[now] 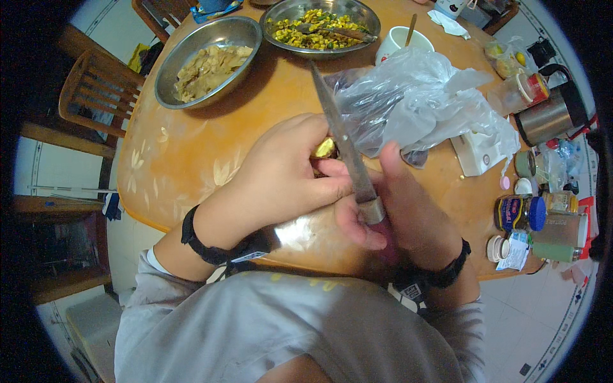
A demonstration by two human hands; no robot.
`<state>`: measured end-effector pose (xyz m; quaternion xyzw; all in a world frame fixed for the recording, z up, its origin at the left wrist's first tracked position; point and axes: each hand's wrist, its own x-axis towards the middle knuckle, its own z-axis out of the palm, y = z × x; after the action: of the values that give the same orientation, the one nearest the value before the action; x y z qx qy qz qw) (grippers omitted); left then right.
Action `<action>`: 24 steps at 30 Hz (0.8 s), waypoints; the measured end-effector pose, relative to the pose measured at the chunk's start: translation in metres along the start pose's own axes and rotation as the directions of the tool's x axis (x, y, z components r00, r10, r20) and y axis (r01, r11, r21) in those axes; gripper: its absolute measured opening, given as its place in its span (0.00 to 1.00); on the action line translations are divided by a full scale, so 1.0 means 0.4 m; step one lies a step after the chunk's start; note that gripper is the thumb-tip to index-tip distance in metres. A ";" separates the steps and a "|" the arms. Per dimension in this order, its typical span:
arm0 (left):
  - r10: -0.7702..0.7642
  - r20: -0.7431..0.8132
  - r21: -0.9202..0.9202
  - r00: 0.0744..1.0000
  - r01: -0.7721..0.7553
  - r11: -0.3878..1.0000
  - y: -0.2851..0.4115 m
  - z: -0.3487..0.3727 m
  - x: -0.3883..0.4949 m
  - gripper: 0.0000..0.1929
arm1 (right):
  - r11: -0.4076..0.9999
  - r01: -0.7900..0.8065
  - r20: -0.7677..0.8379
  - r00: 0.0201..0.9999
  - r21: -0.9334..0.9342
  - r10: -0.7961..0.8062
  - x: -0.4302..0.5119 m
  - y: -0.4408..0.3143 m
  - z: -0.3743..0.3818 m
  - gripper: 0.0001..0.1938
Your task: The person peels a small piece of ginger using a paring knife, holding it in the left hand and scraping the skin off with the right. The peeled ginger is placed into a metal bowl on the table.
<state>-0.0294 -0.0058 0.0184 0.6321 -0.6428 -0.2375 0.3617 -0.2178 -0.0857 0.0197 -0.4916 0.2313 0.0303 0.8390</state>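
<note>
My right hand [414, 210] is closed around the dark reddish handle of a kitchen knife [346, 143]. The blade points up and away from me, slightly to the left, with a small pale speck on it. Behind the blade, my left hand [282, 165] holds a small shiny yellow piece of food [323, 148], perhaps fruit. The blade and my fingers hide most of that piece, so its full shape cannot be seen. Both hands meet above the near part of the wooden table [191, 158]. Just beyond them lies a crumpled clear plastic bag [421, 105].
A steel bowl of pale cooked food [206, 103] and a steel bowl of corn [297, 47] with a spoon stand at the back. Beside them is a white mug [395, 40]. Jars, including a blue-lidded one [515, 213], and a steel kettle [546, 117] line the right side.
</note>
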 end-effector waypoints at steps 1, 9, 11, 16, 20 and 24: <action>0.027 0.005 0.023 1.000 -0.027 0.999 0.002 0.001 -0.001 0.22 | 0.998 0.038 0.000 0.999 0.056 -0.039 0.000 0.000 0.004 0.51; -0.154 -0.010 -0.724 0.988 0.099 0.683 -0.001 -0.006 -0.004 0.17 | 0.987 0.097 -0.202 0.972 -0.130 -0.122 -0.002 -0.015 0.009 0.42; -0.090 0.210 -0.923 0.974 0.228 0.311 -0.013 -0.033 -0.002 0.22 | 0.960 0.178 -0.286 0.929 -0.215 -0.236 -0.003 -0.016 0.011 0.38; -0.009 0.233 -0.972 0.973 0.232 -0.017 -0.031 0.008 -0.005 0.24 | 0.843 0.384 -0.276 0.822 -0.377 -0.498 -0.007 -0.015 0.017 0.33; -0.067 0.310 -0.950 0.948 0.311 0.009 -0.035 0.018 -0.037 0.26 | 0.598 0.336 -0.196 0.734 -0.728 -0.650 -0.010 -0.006 0.020 0.35; -0.076 0.285 -0.958 0.956 0.285 0.000 -0.041 0.013 -0.043 0.27 | 0.341 0.315 -0.012 0.719 -0.885 -0.695 -0.009 -0.016 0.007 0.36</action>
<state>-0.0239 0.0087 -0.0002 0.2576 -0.2329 -0.7080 0.6149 -0.2181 -0.0858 0.0274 -0.8710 0.1796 -0.2297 0.3955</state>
